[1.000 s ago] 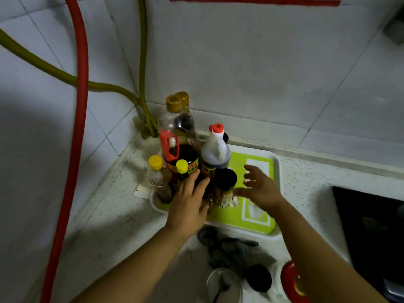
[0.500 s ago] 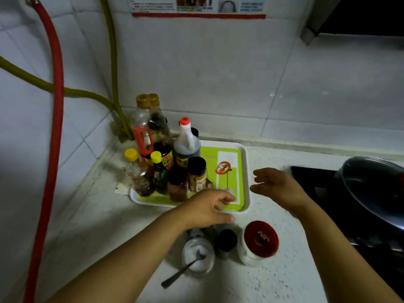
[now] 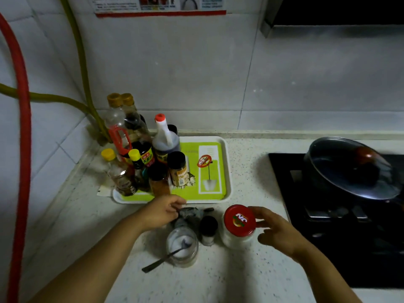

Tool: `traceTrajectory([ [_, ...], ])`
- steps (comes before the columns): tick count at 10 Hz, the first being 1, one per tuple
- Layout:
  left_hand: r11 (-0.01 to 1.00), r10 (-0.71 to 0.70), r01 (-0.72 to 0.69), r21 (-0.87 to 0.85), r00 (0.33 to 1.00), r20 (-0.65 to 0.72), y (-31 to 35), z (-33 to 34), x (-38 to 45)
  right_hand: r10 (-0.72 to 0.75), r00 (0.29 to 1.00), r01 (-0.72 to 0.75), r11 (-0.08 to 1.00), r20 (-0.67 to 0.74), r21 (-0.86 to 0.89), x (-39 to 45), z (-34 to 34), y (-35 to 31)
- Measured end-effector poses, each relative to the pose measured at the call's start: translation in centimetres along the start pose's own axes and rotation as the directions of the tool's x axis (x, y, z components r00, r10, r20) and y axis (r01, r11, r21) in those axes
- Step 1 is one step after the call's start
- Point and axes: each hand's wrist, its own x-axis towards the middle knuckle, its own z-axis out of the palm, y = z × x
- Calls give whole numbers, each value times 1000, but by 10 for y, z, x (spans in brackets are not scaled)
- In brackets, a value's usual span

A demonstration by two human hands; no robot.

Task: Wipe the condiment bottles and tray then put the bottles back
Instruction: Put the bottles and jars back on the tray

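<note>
Two hands are down on the counter (image 3: 87, 215) in front of me, and what I do next turns on which one sits nearer which thing. My left hand (image 3: 161, 212) is at the grey rag (image 3: 194, 213), which lies just in front of the tray's near rim, its long axis running left to right along that rim; the fingers curl onto its left end and seem to pinch it, though the blur keeps me from being sure how firmly. My right hand (image 3: 277, 228) is spread, fingertips touching the right side of the red-lidded jar (image 3: 239, 226), which stands upright off the tray, lid toward me. Between the two hands stand a small black-capped shaker (image 3: 208, 229) and an open glass jar (image 3: 182, 248) whose spoon handle points down and left. The tray (image 3: 227, 171) lies ahead of both hands with its long side left to right; the bottles (image 3: 142, 154) crowd its left half, all upright, leaving the right half bare. I judge the red-lidded jar belongs to the right hand, the rag to the left.
</note>
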Motion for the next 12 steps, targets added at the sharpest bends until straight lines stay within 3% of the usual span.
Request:
traceTrajectory([
  [2, 982, -53, 54, -181, 999, 7, -49, 12, -38, -82, 996, 82, 997, -38, 11, -3, 29, 14],
  [4, 937, -23, 62, -344, 993, 118, -51, 33, -67, -144, 955, 188, 970, -259, 155, 2, 63, 30],
  [6, 951, -45, 16, -307, 995, -90, -58, 69, -65, -137, 881, 240, 955, -453, 177, 9, 84, 26],
  [8, 949, -118, 13, -315, 941, -318, -49, 99, -61, -108, 829, 249, 950, -549, 189, 17, 96, 24],
  [10, 889, -145, -30, -456, 928, -343, -49, 110, -62, -119, 777, 249, 960, -618, 128, 19, 102, 26],
  [12, 925, -73, -101, -366, 899, -432, -38, 93, -77, -157, 776, 300, 944, -610, 139, 21, 93, 28],
])
